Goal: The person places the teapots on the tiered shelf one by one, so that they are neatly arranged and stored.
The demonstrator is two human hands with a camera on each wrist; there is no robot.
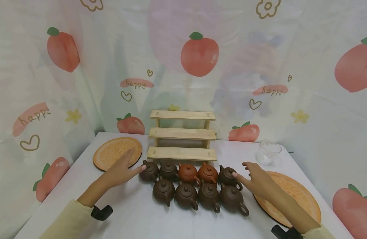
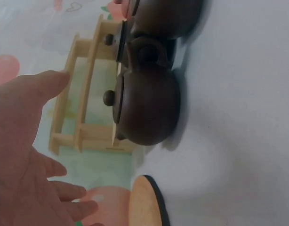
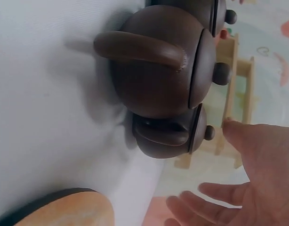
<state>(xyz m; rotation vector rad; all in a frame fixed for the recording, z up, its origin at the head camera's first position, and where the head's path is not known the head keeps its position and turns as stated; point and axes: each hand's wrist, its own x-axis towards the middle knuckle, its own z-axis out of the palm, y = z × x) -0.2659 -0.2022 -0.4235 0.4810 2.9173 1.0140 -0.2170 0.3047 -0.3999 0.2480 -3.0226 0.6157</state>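
Brown teapots (image 1: 195, 186) sit between the open, empty left hand (image 1: 120, 171) and right hand (image 1: 256, 181).

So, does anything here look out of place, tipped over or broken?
Nothing stands out. The nine teapots stand upright in two tidy rows before the empty wooden rack. The glass cup is upright, both mats lie flat, and no spill shows. Left hand and right hand reach in, fingers relaxed.
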